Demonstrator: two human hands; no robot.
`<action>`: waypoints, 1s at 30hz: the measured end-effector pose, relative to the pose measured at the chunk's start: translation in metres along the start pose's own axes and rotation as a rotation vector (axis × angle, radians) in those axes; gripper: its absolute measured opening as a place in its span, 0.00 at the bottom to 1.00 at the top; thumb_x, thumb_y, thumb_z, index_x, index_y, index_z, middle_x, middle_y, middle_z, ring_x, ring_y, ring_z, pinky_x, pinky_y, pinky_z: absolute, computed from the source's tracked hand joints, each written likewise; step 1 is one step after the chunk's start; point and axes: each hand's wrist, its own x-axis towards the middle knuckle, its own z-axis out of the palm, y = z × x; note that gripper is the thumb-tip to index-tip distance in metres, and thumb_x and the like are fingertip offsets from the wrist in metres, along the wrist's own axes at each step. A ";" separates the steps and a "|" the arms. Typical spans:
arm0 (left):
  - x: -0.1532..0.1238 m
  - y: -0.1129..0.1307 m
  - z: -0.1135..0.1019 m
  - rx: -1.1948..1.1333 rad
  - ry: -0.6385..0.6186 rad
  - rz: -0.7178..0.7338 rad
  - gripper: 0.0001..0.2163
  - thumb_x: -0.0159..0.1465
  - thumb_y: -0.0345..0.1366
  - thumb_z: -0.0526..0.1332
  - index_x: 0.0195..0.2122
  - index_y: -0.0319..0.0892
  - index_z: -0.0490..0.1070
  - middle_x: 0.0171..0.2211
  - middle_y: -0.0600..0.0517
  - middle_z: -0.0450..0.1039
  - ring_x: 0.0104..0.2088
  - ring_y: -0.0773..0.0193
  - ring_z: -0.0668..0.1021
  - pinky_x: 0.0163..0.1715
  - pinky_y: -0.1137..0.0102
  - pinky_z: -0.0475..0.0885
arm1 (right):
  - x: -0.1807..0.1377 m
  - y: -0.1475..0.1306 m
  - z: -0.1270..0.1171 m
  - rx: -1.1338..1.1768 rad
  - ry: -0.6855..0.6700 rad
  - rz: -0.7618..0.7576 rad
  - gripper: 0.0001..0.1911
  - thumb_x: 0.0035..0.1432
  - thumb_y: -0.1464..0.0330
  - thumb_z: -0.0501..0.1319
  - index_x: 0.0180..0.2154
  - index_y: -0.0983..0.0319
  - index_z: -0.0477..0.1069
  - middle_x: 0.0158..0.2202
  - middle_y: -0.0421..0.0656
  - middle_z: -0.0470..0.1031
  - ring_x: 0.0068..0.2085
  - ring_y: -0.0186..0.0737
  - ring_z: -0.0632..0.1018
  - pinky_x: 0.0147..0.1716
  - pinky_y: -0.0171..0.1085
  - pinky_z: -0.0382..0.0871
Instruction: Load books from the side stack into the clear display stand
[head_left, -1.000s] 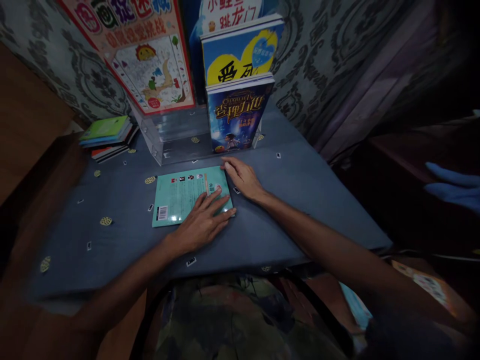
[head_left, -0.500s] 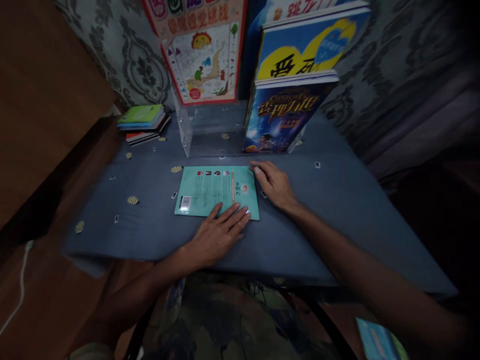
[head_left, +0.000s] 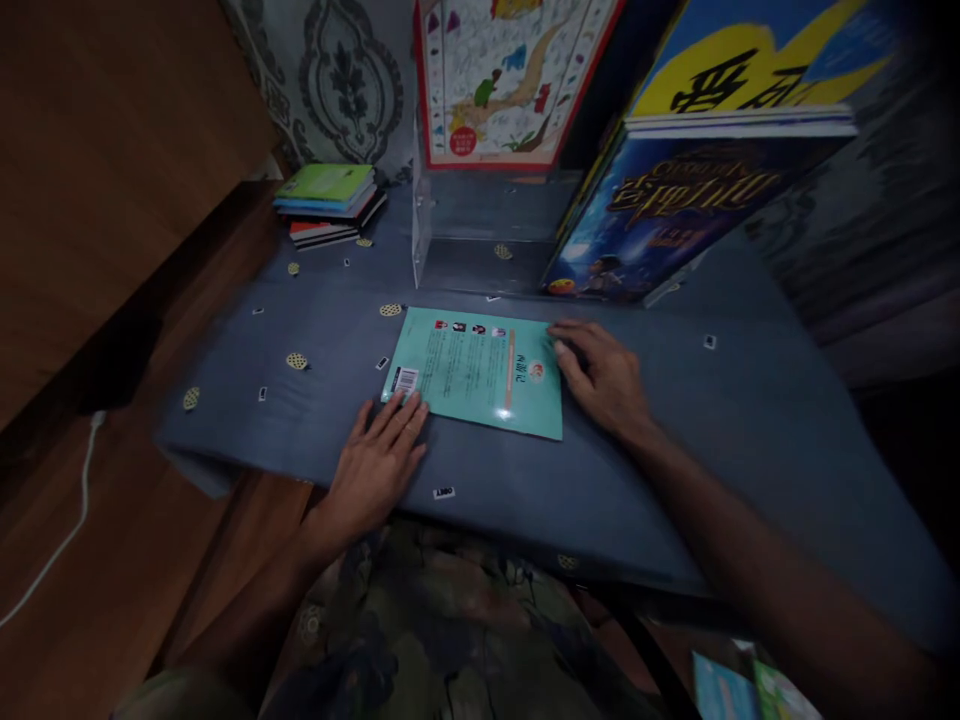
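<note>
A thin teal book (head_left: 472, 375) lies flat on the cloth-covered table, its back cover with small pictures, text and a barcode facing up. My left hand (head_left: 379, 455) rests palm down at its lower left corner, fingers stretched out and the fingertips on the cover's edge. At the upper right corner is my right hand (head_left: 604, 375), fingers slightly bent, with the index fingertip touching the corner and the thumb apart from it by the right edge. Neither hand is closed round the book.
Behind the book stands a clear plastic rack (head_left: 421, 240) holding a red-bordered picture book (head_left: 510, 90) and a dark blue book (head_left: 675, 220). A small stack of books (head_left: 330, 205) sits at the back left. More books (head_left: 724, 690) show below the table's front edge.
My left hand has slid left along the book's front edge, from the lower right part to the lower left corner. My right hand stays at the upper right corner. The view has shifted.
</note>
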 end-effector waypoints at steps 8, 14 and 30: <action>-0.002 0.005 0.007 -0.027 0.081 -0.099 0.20 0.73 0.32 0.49 0.64 0.42 0.65 0.64 0.44 0.68 0.66 0.52 0.68 0.64 0.49 0.62 | -0.011 -0.103 0.031 0.214 -0.570 -0.341 0.27 0.72 0.55 0.47 0.67 0.55 0.62 0.67 0.46 0.66 0.67 0.48 0.67 0.66 0.56 0.61; -0.004 0.003 0.009 -0.045 0.116 -0.098 0.18 0.71 0.31 0.51 0.60 0.40 0.70 0.61 0.41 0.72 0.65 0.50 0.70 0.62 0.49 0.64 | 0.015 -0.120 0.063 0.194 -0.719 -0.380 0.35 0.72 0.50 0.45 0.70 0.65 0.54 0.70 0.53 0.59 0.72 0.48 0.57 0.71 0.55 0.51; -0.001 0.003 0.011 -0.034 0.166 -0.097 0.19 0.72 0.32 0.50 0.62 0.42 0.68 0.62 0.44 0.71 0.63 0.53 0.71 0.61 0.53 0.65 | 0.099 -0.087 0.127 -0.054 -0.536 -0.299 0.32 0.71 0.55 0.50 0.69 0.63 0.55 0.71 0.51 0.55 0.72 0.50 0.55 0.71 0.55 0.51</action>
